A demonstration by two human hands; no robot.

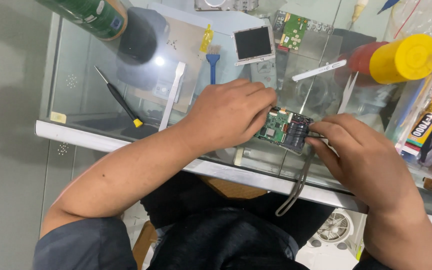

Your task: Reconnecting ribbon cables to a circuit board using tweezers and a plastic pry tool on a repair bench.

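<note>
Hands are closed on a small opened camera body (282, 130), its green circuit board exposed, which is held just above the glass bench (76, 100) near its front edge. It is gripped on one side by the left hand (228, 116), while its other end is pinched by the right hand (361, 157). A grey strap (296, 187) hangs below. A black screwdriver (118, 97), a white pry tool (172, 95) and a detached screen (254, 44) lie further back.
</note>
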